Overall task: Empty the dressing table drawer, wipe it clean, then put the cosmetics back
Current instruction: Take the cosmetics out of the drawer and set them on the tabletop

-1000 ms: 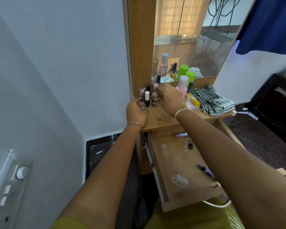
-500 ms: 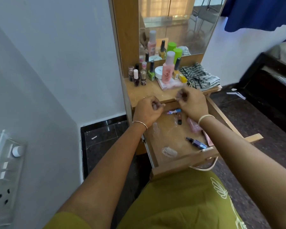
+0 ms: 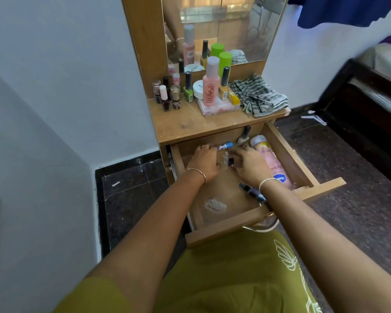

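2 hands in drawer [image 3: 221,229]: left hand [image 3: 204,161], right hand [image 3: 249,164]; small black bottle [image 3: 230,161] between their fingers [image 3: 239,154]; cannot tell if grasped.

One drawer [image 3: 223,229], one mirror [image 3: 246,30], one striped cloth [image 3: 260,96], one white jar [image 3: 198,88], and two hands: left hand [image 3: 204,160], right hand [image 3: 250,166].

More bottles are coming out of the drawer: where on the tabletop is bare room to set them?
Free: the front strip of the tabletop, between its front edge and the nail polishes, widest at front left. Crowded: the back row, from those polishes past the pink bottle to the striped cloth.
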The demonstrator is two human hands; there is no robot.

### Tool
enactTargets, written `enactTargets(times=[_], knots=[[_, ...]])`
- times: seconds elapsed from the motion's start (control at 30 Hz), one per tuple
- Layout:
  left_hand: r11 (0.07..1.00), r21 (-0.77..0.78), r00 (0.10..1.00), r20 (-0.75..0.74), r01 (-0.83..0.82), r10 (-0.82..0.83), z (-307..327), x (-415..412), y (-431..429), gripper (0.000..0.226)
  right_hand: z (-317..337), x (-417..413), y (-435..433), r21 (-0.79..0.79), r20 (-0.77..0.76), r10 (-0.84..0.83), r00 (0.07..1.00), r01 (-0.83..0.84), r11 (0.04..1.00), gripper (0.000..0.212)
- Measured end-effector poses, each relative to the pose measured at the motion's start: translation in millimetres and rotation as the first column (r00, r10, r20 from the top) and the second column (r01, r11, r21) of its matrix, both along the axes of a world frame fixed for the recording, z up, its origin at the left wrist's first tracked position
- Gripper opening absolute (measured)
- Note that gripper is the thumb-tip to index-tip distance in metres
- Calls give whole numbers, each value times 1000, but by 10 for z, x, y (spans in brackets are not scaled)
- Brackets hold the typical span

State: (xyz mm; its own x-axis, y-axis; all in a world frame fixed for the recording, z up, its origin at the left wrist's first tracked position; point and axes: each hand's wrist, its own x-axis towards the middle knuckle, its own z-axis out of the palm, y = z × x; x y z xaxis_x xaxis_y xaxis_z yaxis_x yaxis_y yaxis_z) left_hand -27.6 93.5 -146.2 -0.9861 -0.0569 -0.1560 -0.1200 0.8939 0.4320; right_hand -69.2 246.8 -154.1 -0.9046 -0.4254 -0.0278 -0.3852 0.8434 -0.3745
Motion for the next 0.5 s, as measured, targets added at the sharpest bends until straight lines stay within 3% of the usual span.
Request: enactTargets(times=[0.23,0.5], knots=[[957,-291,999,-44,-8,-5,-37,-202,93,37,-119,-4,-10,139,4,36,999,-36,990,32],[943,-331,993,-114,-46,8,-19,-253,99,27,-92,4,-30,211,-15,32,999,-28,977,23]])
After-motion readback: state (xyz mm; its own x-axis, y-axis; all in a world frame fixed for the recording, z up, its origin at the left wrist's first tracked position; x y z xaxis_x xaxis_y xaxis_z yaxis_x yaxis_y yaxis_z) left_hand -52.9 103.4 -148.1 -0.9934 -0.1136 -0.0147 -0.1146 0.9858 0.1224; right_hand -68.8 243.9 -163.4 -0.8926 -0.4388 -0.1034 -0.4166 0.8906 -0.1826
